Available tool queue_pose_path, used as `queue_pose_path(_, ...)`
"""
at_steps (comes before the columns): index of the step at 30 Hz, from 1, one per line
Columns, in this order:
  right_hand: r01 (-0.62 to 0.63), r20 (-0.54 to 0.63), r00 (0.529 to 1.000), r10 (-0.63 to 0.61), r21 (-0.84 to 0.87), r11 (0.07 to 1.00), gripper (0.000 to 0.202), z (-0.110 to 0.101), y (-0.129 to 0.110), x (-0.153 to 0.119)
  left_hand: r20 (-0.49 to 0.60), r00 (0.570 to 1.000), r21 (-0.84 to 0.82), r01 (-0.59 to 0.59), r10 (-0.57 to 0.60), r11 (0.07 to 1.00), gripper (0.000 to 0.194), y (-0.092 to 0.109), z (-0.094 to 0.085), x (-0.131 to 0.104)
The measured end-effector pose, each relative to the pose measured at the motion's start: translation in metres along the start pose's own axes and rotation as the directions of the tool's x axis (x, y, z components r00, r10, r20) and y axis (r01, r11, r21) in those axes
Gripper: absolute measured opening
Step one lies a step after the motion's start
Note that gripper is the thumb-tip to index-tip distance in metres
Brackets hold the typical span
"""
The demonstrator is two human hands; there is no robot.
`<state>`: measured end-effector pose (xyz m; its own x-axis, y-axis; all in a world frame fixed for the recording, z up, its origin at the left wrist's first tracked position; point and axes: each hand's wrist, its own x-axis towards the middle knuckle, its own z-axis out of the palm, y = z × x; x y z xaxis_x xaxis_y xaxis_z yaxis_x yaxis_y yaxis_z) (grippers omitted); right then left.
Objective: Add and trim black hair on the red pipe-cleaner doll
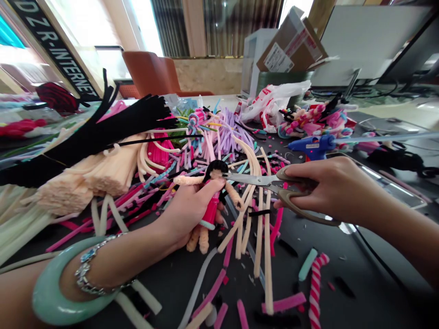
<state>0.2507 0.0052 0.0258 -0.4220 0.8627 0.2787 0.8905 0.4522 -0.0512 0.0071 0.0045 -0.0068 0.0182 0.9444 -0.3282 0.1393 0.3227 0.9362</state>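
My left hand point(192, 205) grips a small pipe-cleaner doll point(211, 208) with black hair, a red dress and beige arms and legs. Its thumb presses just below the doll's face, and the legs hang out under the palm. In my right hand point(329, 187) is a pair of scissors point(264, 180), with fingers through the brownish handles. The blades point left, and their tips are at the side of the doll's head. Whether they touch the hair I cannot tell. Several beige pipe cleaners point(267, 242) lie on the dark table beneath the scissors.
Bundles of black point(89, 130) and beige pipe cleaners point(65, 192) lie at the left. A blue glue gun point(313, 145) rests behind my right hand. Coloured offcuts point(214, 292) are scattered in front. A cardboard box point(291, 43) and a plastic bag point(270, 105) stand at the back.
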Motion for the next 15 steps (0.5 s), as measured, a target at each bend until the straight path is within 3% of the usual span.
queue_pose_path(15, 0.014, 0.032, 0.999, -0.015, 0.039, 0.999, 0.016, -0.001, 0.0041, 0.0005, 0.014, 1.0, -0.046, -0.005, 0.006, 0.999, 0.028, 0.0007, 0.0013, 0.0012)
